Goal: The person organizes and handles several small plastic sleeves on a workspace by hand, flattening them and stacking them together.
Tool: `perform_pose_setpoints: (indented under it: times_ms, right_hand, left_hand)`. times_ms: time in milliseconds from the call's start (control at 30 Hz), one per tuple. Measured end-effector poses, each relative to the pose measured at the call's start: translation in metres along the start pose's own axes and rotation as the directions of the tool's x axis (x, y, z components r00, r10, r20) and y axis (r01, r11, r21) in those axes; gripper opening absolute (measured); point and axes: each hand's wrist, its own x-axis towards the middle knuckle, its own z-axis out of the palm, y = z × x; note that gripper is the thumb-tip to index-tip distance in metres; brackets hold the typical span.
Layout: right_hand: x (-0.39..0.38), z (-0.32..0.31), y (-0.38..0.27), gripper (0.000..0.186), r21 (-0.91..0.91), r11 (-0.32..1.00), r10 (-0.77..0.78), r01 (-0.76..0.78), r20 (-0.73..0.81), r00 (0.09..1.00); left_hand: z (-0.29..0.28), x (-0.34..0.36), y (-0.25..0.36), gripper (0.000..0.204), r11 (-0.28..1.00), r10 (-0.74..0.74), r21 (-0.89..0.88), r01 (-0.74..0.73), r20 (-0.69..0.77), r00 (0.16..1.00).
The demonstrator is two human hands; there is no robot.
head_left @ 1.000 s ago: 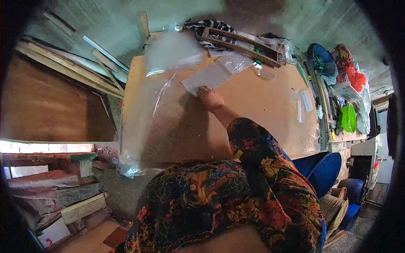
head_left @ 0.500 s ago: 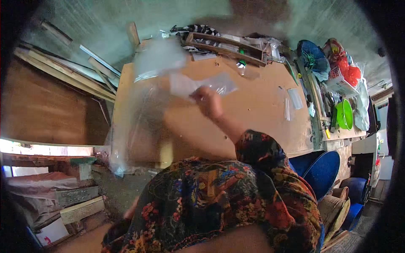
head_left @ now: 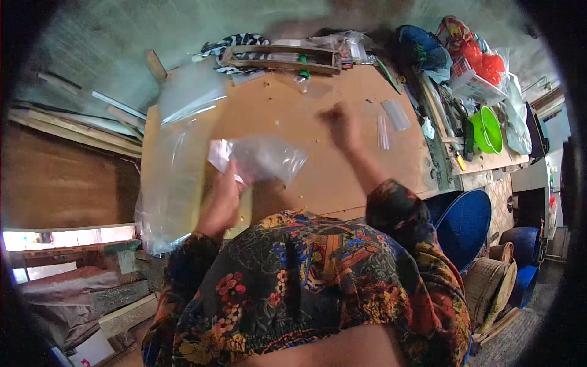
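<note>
A clear plastic bag [head_left: 269,156] is pinched at its left end by my left hand [head_left: 225,199], just above the tan board [head_left: 306,196]. My right hand [head_left: 343,125] is over the board, right of the bag and apart from it. Its fingers look bent but are smeared by motion, so whether they hold anything cannot be told. Nearest on its right are thin clear strips [head_left: 383,133] and a small flat translucent piece [head_left: 395,114]. A large clear plastic sheet [head_left: 174,159] lies along the board's left side.
A narrow wooden tray [head_left: 281,67] lies along the far edge, near a black-and-white cloth [head_left: 235,43]. At right are a lime-green bucket [head_left: 487,129], a white basket [head_left: 477,82] with red bags, and a yellow-handled tool [head_left: 460,161]. A blue drum [head_left: 465,229] stands below them.
The plastic bag has passed from my right hand to my left, which has come up over the board. My right hand has moved right, away from the bag. The whole view has shifted.
</note>
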Motion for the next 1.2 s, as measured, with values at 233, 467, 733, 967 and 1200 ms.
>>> perform_pose_setpoints:
  times_ms: [233, 467, 733, 967, 1200]
  right_hand:
    - [0.042, -0.146, -0.056, 0.015, 0.430, 0.847, -0.143, 0.312, -0.382, 0.913]
    - [0.003, -0.134, -0.105, 0.021, 0.454, 0.887, -0.137, 0.084, 0.084, 0.987]
    - [-0.009, -0.098, -0.111, 0.017, 0.542, 0.834, -0.197, 0.098, 0.128, 0.972]
    - [-0.026, -0.161, -0.142, 0.015, 0.858, 0.442, -0.320, 0.261, -0.121, 0.940]
    - [-0.025, -0.126, -0.075, 0.013, 0.904, 0.420, 0.101, -0.081, 0.042, 0.994]
  left_hand:
    - [0.025, 0.116, 0.062, 0.041, 0.927, 0.201, 0.353, -0.129, -0.176, 0.964]
    - [0.054, 0.148, 0.074, 0.063, 0.772, 0.344, 0.613, -0.168, -0.182, 0.921]
    - [0.142, 0.034, -0.039, 0.093, 0.131, 0.157, 0.415, -0.901, 0.888, 0.432]
    - [0.097, 0.069, -0.054, 0.076, -0.372, -0.055, 0.735, -0.566, 0.592, 0.804]
    - [0.158, 0.050, 0.016, 0.056, 0.978, -0.105, 0.016, 0.209, 0.898, 0.426]
